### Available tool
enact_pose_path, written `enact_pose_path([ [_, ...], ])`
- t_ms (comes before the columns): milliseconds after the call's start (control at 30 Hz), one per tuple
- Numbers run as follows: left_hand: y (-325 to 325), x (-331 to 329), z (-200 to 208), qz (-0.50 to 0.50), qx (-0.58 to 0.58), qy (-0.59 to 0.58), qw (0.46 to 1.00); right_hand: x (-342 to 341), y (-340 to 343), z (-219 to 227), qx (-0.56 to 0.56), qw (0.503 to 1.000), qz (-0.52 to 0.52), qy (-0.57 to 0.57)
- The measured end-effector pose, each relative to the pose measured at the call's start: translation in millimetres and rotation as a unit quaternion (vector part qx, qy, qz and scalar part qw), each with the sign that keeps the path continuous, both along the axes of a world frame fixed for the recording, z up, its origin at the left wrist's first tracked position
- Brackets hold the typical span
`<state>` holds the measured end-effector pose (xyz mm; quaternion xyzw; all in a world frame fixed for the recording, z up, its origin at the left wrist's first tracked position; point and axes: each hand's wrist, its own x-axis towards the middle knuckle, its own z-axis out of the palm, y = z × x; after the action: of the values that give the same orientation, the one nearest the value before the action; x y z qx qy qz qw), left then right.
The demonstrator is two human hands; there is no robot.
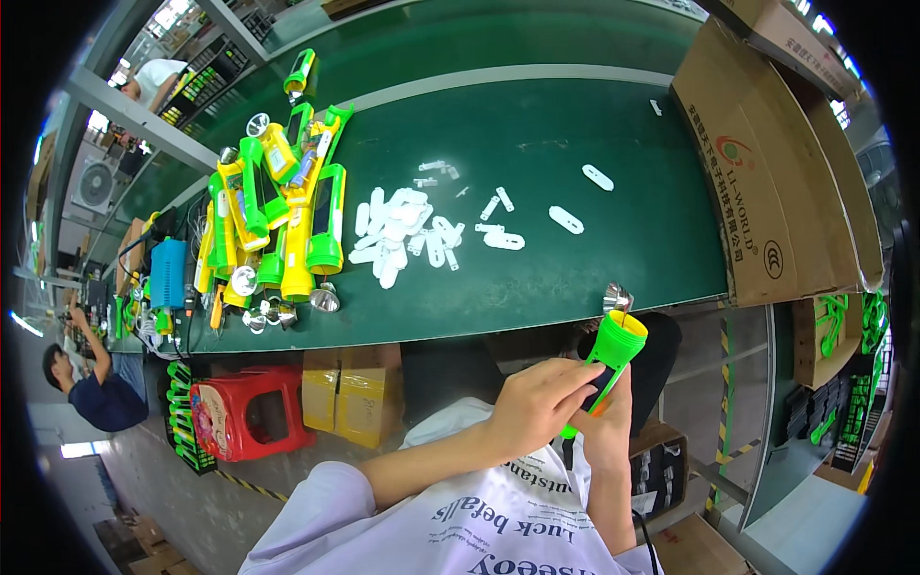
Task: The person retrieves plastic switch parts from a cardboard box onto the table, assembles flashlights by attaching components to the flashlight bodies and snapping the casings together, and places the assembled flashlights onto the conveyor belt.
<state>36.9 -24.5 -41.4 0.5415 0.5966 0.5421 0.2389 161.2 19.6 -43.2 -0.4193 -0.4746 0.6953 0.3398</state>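
Both my hands hold one green flashlight body (614,347) just off the near edge of the green workbench (537,144). My left hand (537,402) wraps over its handle from the left. My right hand (607,428) grips it from below, and its fingers are partly hidden behind the flashlight. A silver reflector (617,298) with thin wires sits at the flashlight's open front end. On the bench lie a pile of green and yellow flashlights (283,206) at the left and a heap of small white plastic pieces (412,233) in the middle.
Several loose silver reflectors (287,307) lie by the pile. A flattened cardboard box (767,163) stands at the bench's right. A red stool (251,412) and small cartons (350,388) sit below the bench. Another person (91,383) works far left. Green parts fill a box (843,326) at right.
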Motion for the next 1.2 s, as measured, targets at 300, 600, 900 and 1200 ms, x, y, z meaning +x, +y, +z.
enact_pose_path([
  [300, 16.2, -89.9, 18.2, 0.098, 0.018, 0.161, 0.982, -21.2, -3.8, 0.9, -0.057, 0.996, -0.072, -0.014],
  [600, 15.2, -184.9, 18.6, 0.211, -0.124, 0.270, 0.931, -13.3, 4.1, 10.8, -0.145, 0.981, -0.065, 0.109],
  [900, 46.1, -177.4, 6.5, 0.189, -0.103, 0.306, 0.928, -4.8, 1.1, 7.3, -0.138, 0.987, -0.044, 0.070],
  [1200, 65.7, -178.7, 8.6, 0.183, -0.157, 0.350, 0.905, -0.6, -2.6, 10.4, -0.139, 0.983, -0.064, 0.103],
])
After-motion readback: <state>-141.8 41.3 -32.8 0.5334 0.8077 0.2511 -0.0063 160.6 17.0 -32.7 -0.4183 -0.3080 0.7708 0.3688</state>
